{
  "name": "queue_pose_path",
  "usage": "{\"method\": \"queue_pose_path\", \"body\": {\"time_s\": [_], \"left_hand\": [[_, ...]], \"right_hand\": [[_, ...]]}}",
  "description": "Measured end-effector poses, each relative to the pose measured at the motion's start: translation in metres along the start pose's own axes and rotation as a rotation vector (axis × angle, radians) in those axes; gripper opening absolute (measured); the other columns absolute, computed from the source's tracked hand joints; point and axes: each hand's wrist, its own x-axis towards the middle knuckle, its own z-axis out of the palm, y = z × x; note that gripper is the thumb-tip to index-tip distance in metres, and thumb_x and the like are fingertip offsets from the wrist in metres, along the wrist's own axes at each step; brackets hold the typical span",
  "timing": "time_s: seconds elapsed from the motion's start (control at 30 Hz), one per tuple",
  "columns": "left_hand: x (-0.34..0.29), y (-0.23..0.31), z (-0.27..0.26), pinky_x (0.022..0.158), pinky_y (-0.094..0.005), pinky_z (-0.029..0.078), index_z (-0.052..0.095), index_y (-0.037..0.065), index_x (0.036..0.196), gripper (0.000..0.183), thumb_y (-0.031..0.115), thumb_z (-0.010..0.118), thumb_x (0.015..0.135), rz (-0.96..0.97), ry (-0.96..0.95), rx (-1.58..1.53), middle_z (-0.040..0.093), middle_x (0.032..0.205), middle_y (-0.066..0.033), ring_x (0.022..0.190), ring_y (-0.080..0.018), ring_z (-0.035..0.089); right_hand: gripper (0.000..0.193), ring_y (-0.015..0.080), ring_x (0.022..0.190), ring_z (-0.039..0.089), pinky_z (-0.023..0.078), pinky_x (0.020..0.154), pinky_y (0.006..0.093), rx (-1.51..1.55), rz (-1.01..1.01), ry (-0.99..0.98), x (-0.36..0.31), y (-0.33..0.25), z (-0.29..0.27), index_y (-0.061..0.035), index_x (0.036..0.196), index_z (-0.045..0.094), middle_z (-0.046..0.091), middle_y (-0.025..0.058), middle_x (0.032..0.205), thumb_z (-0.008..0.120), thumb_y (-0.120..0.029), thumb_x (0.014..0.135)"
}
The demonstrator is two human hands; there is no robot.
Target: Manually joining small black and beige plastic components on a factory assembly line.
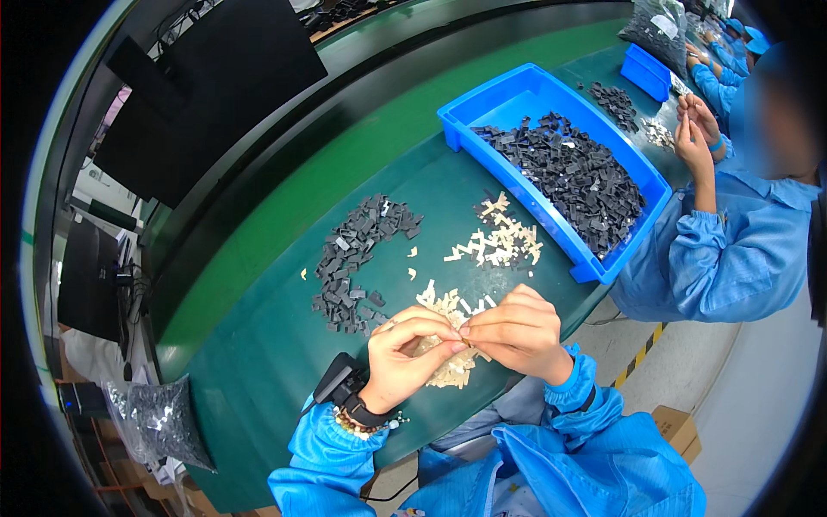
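My left hand [405, 355] and my right hand [519, 333] meet at the fingertips, both pinched together on a tiny piece that the fingers mostly hide. Beneath them spreads a pile of small cream-coloured pieces [451, 376] on the green tabletop. Just beyond my left hand lies a curved heap of small black plastic parts [338, 274]. Farther off, ahead of my right hand, is a second scatter of cream pieces [504, 243]. A few single yellowish bits [412, 274] lie between the heaps.
A large blue bin [508, 177] filled with black parts stands at the right. Beside it a co-worker in a blue smock [724, 250] holds both hands raised. A clear bag of dark parts [159, 422] rests at the left edge. A dark monitor [211, 90] stands beyond the table.
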Motion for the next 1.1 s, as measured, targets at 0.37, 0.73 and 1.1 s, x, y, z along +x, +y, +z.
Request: {"method": "queue_pose_path", "body": {"time_s": [0.37, 0.73, 1.1], "left_hand": [[-0.0018, -0.0008, 0.0005, 0.076, -0.032, 0.053, 0.07, -0.002, 0.087, 0.022, -0.015, 0.079, 0.071, 0.047, 0.0, 0.107, 0.07, 0.088, -0.0117, 0.083, -0.0207, 0.065], [0.0006, 0.0026, -0.0006, 0.074, -0.0318, 0.053, 0.073, -0.001, 0.086, 0.019, -0.009, 0.082, 0.071, 0.1, 0.036, 0.182, 0.072, 0.087, -0.0109, 0.082, -0.0209, 0.067], [-0.0031, 0.0017, 0.0059, 0.081, -0.0309, 0.053, 0.069, 0.001, 0.09, 0.016, -0.005, 0.078, 0.078, -0.023, 0.036, 0.164, 0.069, 0.091, -0.0085, 0.089, -0.0194, 0.066]], "right_hand": [[0.026, 0.0113, 0.064, 0.061, 0.04, 0.061, 0.0268, -0.065, -0.024, -0.001, -0.0015, -0.0007, -0.002, -0.0134, 0.09, 0.076, 0.075, -0.0031, 0.091, 0.078, -0.006, 0.065], [0.024, 0.0129, 0.064, 0.061, 0.04, 0.061, 0.0275, -0.066, -0.004, 0.002, 0.0034, -0.0049, 0.0006, -0.0125, 0.089, 0.076, 0.075, -0.0016, 0.087, 0.082, -0.006, 0.066], [0.021, 0.0158, 0.068, 0.066, 0.041, 0.061, 0.029, -0.016, 0.049, 0.037, 0.0019, -0.0065, 0.0001, -0.0097, 0.087, 0.075, 0.074, 0.0017, 0.084, 0.08, 0.0, 0.069]]}}
